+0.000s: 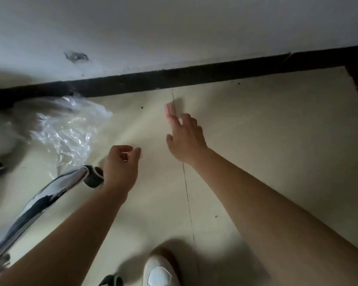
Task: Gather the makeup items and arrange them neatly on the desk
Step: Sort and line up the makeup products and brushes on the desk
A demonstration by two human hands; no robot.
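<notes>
One small pink item (170, 108), blurred, is seen on the floor (256, 141) just above the centre of the frame, near the dark skirting (194, 77). Two hands are shown. The right hand (186, 139) is spread, its forefinger brought to the item's lower edge; nothing is gripped. The left hand (120, 164), at centre left, is loosely curled, and nothing is held in it. One crumpled plastic bag (66, 131) is seen at the left and one white shoe (159, 273) at the bottom.

Small blurred pink item (170, 109) on the pale floor near the dark baseboard.
</notes>
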